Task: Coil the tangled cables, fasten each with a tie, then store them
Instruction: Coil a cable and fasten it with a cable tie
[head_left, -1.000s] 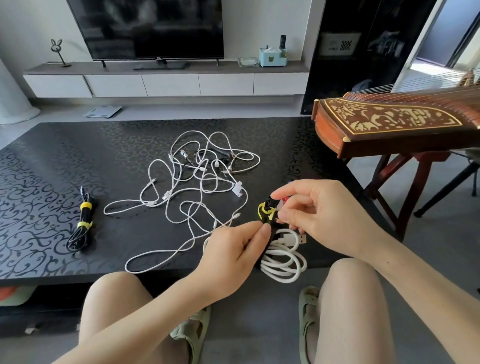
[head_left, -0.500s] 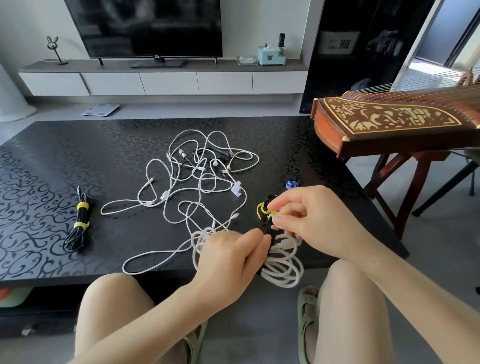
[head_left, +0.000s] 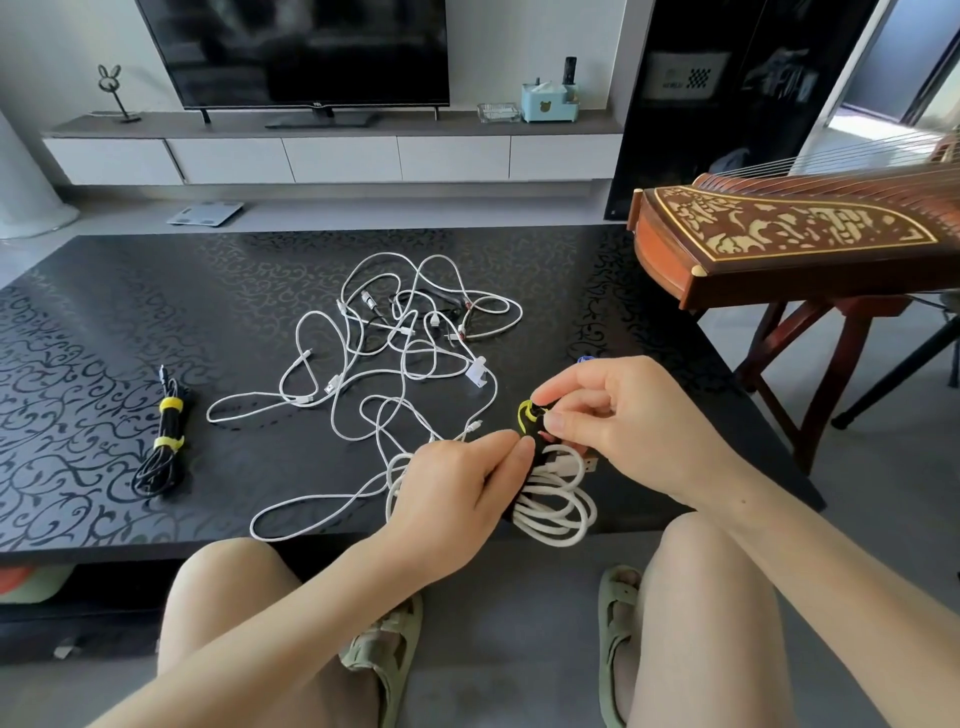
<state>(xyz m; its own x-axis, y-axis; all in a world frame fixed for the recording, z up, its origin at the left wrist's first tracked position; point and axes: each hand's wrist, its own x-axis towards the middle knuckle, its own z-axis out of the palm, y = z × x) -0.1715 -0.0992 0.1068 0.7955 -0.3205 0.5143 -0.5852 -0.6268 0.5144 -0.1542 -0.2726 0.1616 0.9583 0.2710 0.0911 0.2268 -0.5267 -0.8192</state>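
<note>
Head view puts your coiled white cable (head_left: 561, 506) right at the near edge of the black table (head_left: 156, 291), with its lower loops hanging past that edge above the floor between your knees. Your left hand (head_left: 452, 499) pinches the coil at its waist, thumb and fingertips pressed together on it. Your right hand (head_left: 634, 421) pinches the yellow-and-black tie (head_left: 525, 415) at the coil's far end. The coil's long axis runs away from you, loops toward you, tie end toward the tangle, and a USB plug (head_left: 587, 464) sticks out to the right.

The tangle of white cables (head_left: 395, 353) spreads over the table's middle, one loop reaching close to the near edge. Bare tabletop lies on your left, between the tangle and a black bundled cable (head_left: 163, 441) held by 2 yellow ties. On your right, a wooden zither (head_left: 805, 239) on its stand sits just past the table's right edge.

A light-blue box (head_left: 545, 101) stands on the far shelf; you cannot tell its contents.
</note>
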